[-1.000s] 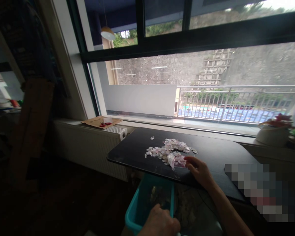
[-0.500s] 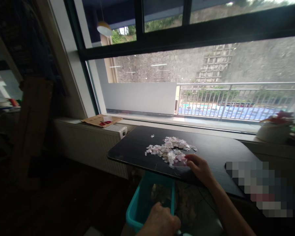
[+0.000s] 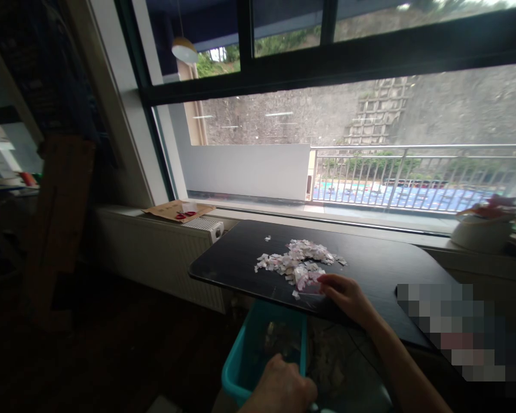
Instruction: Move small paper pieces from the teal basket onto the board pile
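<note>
A loose heap of small white and pinkish paper scraps (image 3: 298, 261) lies on the dark table (image 3: 365, 252). At the heap's near right side is my right hand (image 3: 344, 295), its thumb and fingers pinched together. A thin, see-through sheet-like piece (image 3: 310, 289) shows at its fingertips; its exact kind is unclear. One scrap (image 3: 296, 295) lies apart near the table's front edge. Below that edge stands a teal bin (image 3: 234, 367) with crumpled, dim contents. My left hand (image 3: 281, 387) is closed over the bin's near right rim, its fingertips hidden.
A radiator (image 3: 163, 246) runs along the wall to the left, with brown paper (image 3: 159, 210) and red-handled scissors (image 3: 184, 215) above it. A pale flowerpot (image 3: 481, 232) is on the sill at right. A blurred-out object (image 3: 451, 332) lies on the table's right end.
My right hand has shifted slightly left and nearer the front edge, and the pinkish scraps by its fingers have moved left. My left hand and the bin look the same.
</note>
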Demonstrator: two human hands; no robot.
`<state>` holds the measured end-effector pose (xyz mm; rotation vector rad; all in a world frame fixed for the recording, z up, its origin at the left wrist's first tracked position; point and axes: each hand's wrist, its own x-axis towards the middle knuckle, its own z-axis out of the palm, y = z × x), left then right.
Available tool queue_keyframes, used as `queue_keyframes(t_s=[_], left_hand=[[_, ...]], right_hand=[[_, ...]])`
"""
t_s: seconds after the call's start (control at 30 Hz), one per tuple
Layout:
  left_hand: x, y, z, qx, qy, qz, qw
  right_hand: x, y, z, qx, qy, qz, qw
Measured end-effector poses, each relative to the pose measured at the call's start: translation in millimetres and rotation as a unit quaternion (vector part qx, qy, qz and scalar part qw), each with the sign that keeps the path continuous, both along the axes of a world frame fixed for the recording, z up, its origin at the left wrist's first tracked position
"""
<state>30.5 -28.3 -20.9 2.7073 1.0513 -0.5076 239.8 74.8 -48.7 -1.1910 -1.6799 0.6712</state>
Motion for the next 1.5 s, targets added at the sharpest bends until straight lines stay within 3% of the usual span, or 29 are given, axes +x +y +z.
queue_keyframes(t_s=[0.77,1.1,1.27,1.5], left_hand=[[1,0,0.2,-0.002,-0.003,0.005,1.000],[-2,1,-16.3,0.027,-0.029,0.009,0.999],[-3,4,-26.5,0.034,-0.042,0.011,0.998],[-2,4,-27.1,0.031,-0.037,0.011,0.999]], right_hand=[[-7,-8,7,0.003,-0.035,0.020,0.999],[-7,-8,6,-0.016,-0.026,0.037,0.999],[-3,1,-3,-0.011,-0.011,-0.004,1.000],[-4,3,-8,-0.012,-0.024,-0.006,1.000]])
